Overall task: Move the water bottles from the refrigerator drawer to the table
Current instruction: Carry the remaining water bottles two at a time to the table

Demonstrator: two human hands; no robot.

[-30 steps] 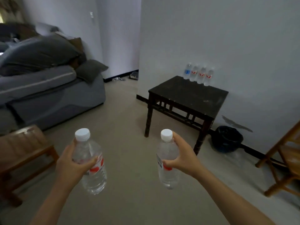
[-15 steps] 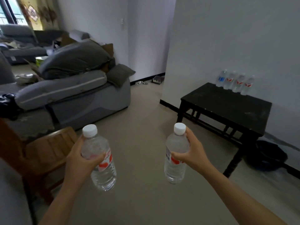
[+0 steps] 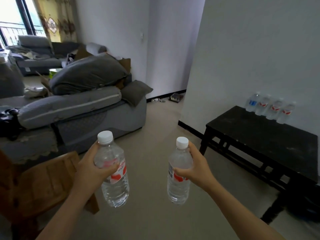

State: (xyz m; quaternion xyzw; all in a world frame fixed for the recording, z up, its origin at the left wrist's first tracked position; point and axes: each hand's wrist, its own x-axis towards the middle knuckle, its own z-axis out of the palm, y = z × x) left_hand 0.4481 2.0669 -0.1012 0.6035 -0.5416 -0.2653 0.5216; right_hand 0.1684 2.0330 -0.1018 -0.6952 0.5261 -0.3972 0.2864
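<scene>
L hand point(image 3: 94, 168) grips bottle point(image 3: 113, 172), R hand point(image 3: 196, 168) grips 2nd bottle point(image 3: 179, 172), both upright over floor; surface point(image 3: 270, 135) off right w/ four bottles point(image 3: 271, 108) at wall.

Dim room, daylight from window point(image 3: 10, 23) at left, soft blur, wide-angle edge distortion

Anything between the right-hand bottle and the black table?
Head view: only bare beige floor separates the clear white-capped water bottle in the right hand from the black wooden table.
</scene>
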